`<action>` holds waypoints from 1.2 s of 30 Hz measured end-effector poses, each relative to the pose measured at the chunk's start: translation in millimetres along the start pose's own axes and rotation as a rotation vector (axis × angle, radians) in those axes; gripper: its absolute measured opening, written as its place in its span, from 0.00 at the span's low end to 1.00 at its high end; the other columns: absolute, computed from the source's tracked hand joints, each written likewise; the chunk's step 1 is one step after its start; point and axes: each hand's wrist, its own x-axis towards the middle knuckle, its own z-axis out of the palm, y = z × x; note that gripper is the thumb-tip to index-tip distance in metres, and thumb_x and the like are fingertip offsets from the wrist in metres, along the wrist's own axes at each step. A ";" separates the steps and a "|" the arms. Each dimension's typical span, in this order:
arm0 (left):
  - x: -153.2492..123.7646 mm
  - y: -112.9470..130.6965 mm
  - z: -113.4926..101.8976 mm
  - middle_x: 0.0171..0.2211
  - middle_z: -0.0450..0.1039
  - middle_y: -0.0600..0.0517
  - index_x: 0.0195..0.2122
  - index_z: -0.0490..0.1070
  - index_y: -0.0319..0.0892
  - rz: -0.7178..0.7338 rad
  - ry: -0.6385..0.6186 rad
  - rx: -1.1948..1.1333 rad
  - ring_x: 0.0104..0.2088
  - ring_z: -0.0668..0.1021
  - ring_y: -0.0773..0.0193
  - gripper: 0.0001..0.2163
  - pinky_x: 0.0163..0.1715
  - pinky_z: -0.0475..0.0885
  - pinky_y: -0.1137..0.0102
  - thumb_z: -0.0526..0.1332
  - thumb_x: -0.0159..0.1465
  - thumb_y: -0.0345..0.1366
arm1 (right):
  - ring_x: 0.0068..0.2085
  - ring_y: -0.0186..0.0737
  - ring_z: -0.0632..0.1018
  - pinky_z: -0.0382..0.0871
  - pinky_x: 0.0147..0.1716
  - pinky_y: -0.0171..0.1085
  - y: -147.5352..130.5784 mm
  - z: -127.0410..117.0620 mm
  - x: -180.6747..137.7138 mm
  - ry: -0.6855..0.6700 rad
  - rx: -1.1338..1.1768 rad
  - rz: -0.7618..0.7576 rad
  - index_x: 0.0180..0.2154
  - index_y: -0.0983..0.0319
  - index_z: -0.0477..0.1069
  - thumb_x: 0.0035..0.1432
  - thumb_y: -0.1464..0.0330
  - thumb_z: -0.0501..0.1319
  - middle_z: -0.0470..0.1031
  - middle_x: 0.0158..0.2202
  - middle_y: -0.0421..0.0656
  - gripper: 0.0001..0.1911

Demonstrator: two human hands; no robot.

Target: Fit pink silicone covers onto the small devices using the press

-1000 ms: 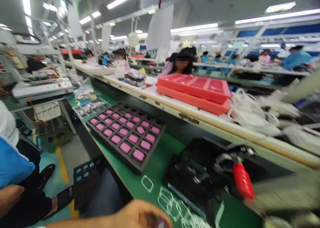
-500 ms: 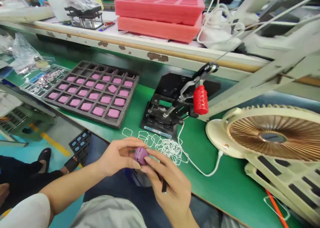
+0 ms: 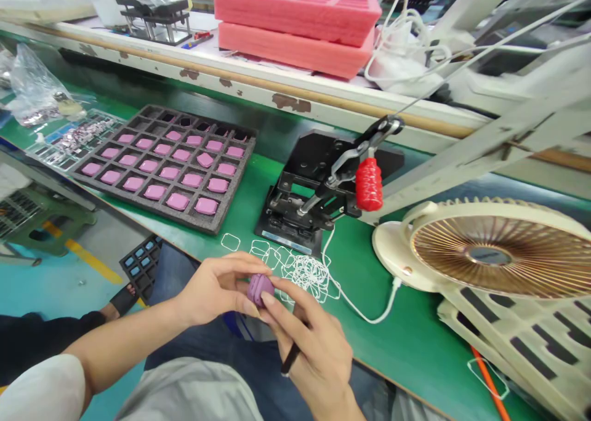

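Observation:
A small rounded purple case (image 3: 259,289) is pinched between my two hands, over the front edge of the green bench. My left hand (image 3: 219,290) grips it from the left with thumb and fingers. From the right, my right hand (image 3: 314,344) presses its thumb and fingertips on the case. A slim black tool (image 3: 290,358) also lies across the right palm, its kind unclear and part of it hidden by fingers. Thin white ring-shaped bands (image 3: 308,276) lie in a tangled heap just beyond my hands.
A dark foam tray (image 3: 210,223) of purple pieces lies left. Behind the bands stands a black clamp fixture with a red handle (image 3: 369,185). A fan (image 3: 489,255) takes up the right side. Pink foam blocks (image 3: 295,45) rest on the shelf.
The purple case has turned slightly between my fingers, and my right thumb lies further over it. The black tool has tilted in my right hand. The view has shifted a little.

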 end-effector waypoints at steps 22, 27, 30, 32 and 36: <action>6.1 -20.2 13.4 0.43 0.86 0.47 0.50 0.86 0.46 -0.107 0.391 -0.012 0.41 0.84 0.62 0.15 0.45 0.79 0.70 0.76 0.64 0.43 | 0.48 0.45 0.84 0.78 0.41 0.39 14.7 31.5 -3.0 0.052 -0.053 0.201 0.58 0.61 0.73 0.72 0.66 0.68 0.81 0.54 0.51 0.17; 14.0 -17.5 8.0 0.37 0.87 0.49 0.43 0.88 0.45 -0.099 0.388 -0.065 0.37 0.84 0.66 0.16 0.44 0.78 0.73 0.81 0.56 0.42 | 0.32 0.37 0.75 0.64 0.30 0.36 16.7 22.7 11.5 -0.185 0.024 0.210 0.44 0.60 0.73 0.77 0.65 0.58 0.74 0.34 0.41 0.08; 14.0 -20.3 8.5 0.36 0.87 0.50 0.41 0.88 0.46 -0.095 0.375 -0.058 0.36 0.84 0.66 0.15 0.43 0.78 0.73 0.82 0.55 0.43 | 0.30 0.36 0.70 0.57 0.29 0.37 15.8 20.6 13.2 -0.181 -0.012 0.114 0.40 0.61 0.71 0.77 0.68 0.56 0.71 0.32 0.41 0.09; 13.3 -23.1 10.5 0.36 0.87 0.50 0.40 0.88 0.46 -0.082 0.363 -0.034 0.36 0.84 0.65 0.14 0.43 0.79 0.72 0.82 0.55 0.44 | 0.29 0.35 0.68 0.56 0.29 0.37 15.2 20.7 11.0 -0.149 0.042 0.086 0.39 0.61 0.70 0.76 0.70 0.56 0.69 0.31 0.40 0.09; 13.0 -23.2 10.2 0.42 0.87 0.47 0.47 0.87 0.46 -0.062 0.303 0.113 0.42 0.85 0.59 0.14 0.48 0.81 0.66 0.78 0.61 0.42 | 0.29 0.35 0.65 0.56 0.29 0.36 15.7 20.3 3.1 -0.071 0.296 0.365 0.32 0.61 0.67 0.76 0.63 0.58 0.64 0.28 0.39 0.16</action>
